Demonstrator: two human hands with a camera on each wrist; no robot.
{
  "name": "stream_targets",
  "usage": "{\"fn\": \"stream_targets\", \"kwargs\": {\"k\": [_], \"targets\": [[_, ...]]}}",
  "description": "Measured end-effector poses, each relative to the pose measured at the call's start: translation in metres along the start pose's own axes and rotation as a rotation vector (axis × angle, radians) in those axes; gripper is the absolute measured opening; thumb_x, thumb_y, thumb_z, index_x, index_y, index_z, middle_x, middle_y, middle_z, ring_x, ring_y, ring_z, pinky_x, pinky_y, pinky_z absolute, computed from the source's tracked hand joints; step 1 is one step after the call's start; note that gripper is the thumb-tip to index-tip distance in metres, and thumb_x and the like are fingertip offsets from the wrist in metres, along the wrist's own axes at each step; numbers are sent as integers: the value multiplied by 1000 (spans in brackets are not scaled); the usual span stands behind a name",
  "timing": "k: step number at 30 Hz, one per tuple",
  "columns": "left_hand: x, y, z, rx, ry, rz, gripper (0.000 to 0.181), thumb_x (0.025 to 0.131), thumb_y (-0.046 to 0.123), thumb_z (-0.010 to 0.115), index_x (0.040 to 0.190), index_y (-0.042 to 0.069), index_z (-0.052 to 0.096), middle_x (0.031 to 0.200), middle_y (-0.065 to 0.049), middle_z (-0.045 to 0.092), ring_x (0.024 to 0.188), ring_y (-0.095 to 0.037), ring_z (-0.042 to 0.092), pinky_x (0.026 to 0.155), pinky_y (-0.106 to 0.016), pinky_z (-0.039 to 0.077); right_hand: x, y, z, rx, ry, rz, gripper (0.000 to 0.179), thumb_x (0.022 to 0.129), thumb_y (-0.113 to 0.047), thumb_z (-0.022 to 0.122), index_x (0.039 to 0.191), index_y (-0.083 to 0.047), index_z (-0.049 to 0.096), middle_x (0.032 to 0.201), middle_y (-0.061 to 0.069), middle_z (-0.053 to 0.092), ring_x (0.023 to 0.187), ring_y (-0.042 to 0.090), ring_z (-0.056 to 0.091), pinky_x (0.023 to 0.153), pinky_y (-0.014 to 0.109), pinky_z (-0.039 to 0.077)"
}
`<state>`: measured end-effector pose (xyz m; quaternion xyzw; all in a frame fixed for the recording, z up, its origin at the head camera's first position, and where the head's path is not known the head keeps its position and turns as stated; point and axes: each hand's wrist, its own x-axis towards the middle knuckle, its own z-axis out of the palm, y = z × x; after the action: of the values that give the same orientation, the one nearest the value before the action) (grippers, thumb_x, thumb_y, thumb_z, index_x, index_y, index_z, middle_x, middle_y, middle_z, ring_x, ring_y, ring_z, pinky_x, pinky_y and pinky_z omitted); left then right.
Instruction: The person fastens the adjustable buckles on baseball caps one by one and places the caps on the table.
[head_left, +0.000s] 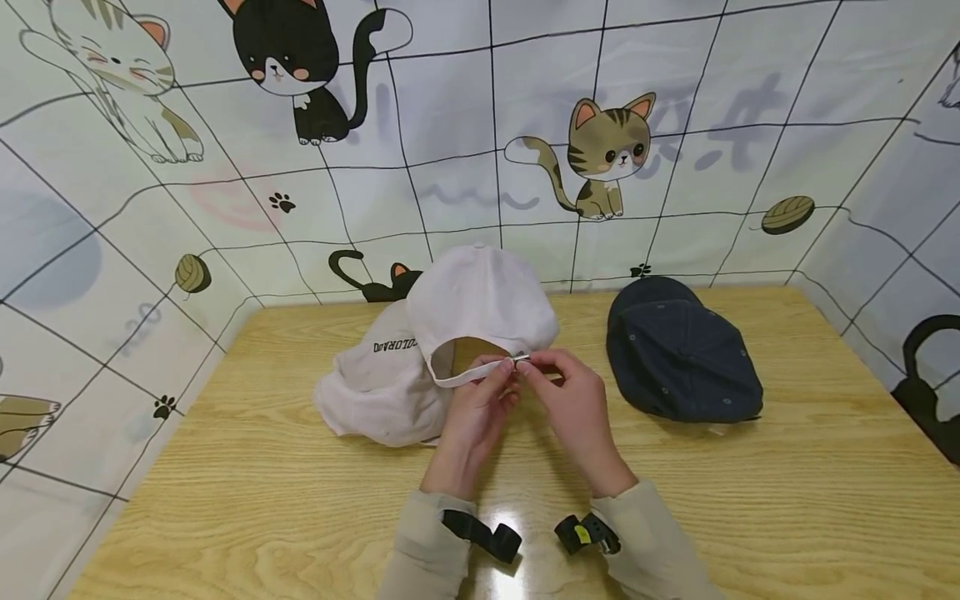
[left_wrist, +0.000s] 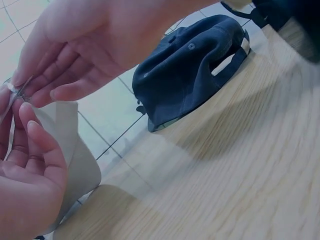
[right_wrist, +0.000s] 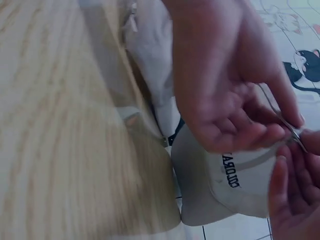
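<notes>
A pale baseball cap (head_left: 483,292) is held up in the middle, its rear opening and adjustable strap (head_left: 468,377) toward me. At the strap's right end sits a small metal buckle (head_left: 520,358). My left hand (head_left: 480,417) pinches the strap beside the buckle. From the other side, my right hand (head_left: 573,400) pinches at the buckle with thumb and forefinger. Fingertips of both hands meet there, partly covering the strap end. Close behind on the left lies another pale cap (head_left: 382,392) with dark COLORADO lettering, also seen in the right wrist view.
A navy cap (head_left: 682,358) rests on the wooden table (head_left: 262,500) to the right of my hands. Behind the table and along its sides hangs a white cloth (head_left: 450,192) printed with cats and grid lines. Black straps with small devices (head_left: 506,542) are on both wrists.
</notes>
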<state>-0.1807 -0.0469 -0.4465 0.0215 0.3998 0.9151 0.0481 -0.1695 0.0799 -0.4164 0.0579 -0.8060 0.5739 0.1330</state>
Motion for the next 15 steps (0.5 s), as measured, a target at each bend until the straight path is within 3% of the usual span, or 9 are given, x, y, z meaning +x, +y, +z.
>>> {"fn": "stream_targets", "kwargs": {"k": [7,15], "targets": [[0,2,-1,6,2,4,12,80,10,66,85,9,55,78,1,58,66,-10,51,61,-22,40,4,0,-6,54,-148,101,31,78,-41,65,91,-13,63,89,0,60,84,12,56,67,31,47],[-1,4,-1,21,-34,-4,7,83,8,62,84,10,56,75,1,59,68,-11,52,63,-23,41,4,1,-6,68,-177,101,34,77,-43,66,88,-12,61,86,2,59,81,13,54,66,32,48]]}}
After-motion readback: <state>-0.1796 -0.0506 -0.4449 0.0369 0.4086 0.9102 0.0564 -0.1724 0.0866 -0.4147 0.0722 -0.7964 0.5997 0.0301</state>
